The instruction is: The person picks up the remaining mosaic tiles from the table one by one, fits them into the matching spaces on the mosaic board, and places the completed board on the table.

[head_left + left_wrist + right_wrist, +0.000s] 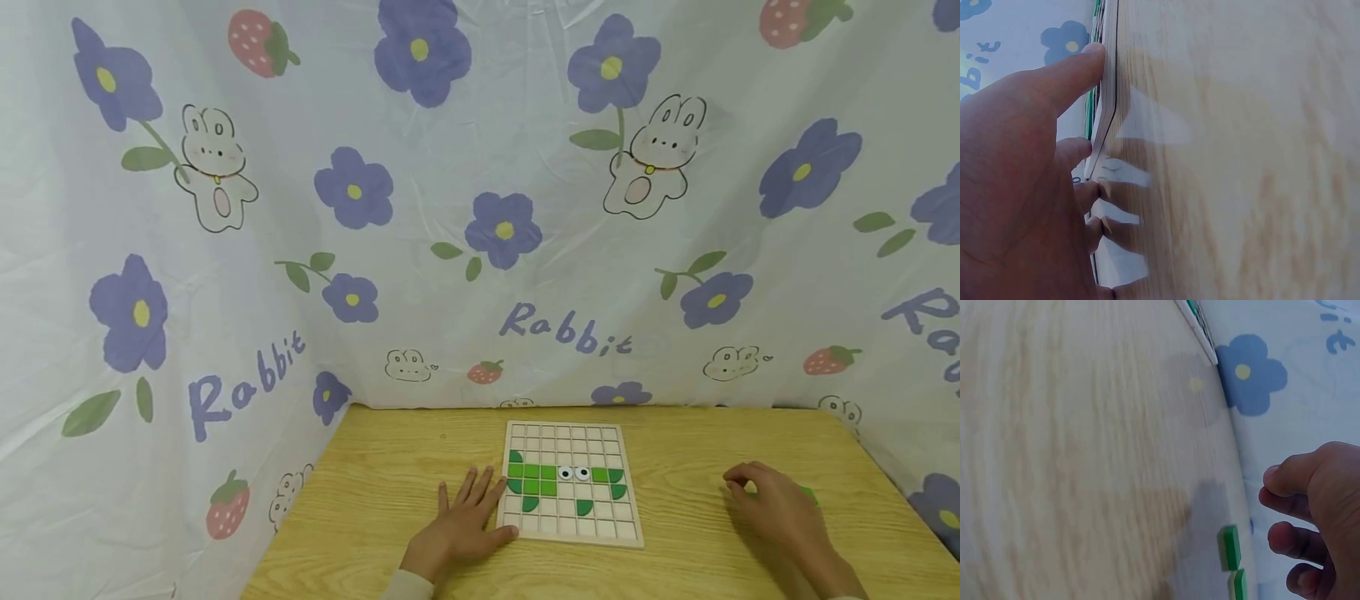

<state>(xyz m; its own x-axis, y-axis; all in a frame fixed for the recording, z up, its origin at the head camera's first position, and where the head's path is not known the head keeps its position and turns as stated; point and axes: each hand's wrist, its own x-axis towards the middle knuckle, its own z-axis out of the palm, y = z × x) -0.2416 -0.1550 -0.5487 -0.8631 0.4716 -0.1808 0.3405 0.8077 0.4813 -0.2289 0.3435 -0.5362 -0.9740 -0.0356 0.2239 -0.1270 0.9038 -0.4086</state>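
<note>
A square wooden grid board lies on the table, with bright green square tiles, dark green quarter-round tiles and two round eye tiles in its cells. My left hand rests at the board's left side, fingers spread, thumb at the near left corner; the left wrist view shows its thumb and fingertips along the edge. Well right of the board, my right hand is held over the table, thumb and index fingertips together. I cannot tell whether a small piece is between them. Two green blocks lie below that hand.
The wooden table carries the board near its middle. Behind it and along its sides hangs a white curtain printed with purple flowers, strawberries and rabbits. In the head view, a green block shows partly behind the right hand.
</note>
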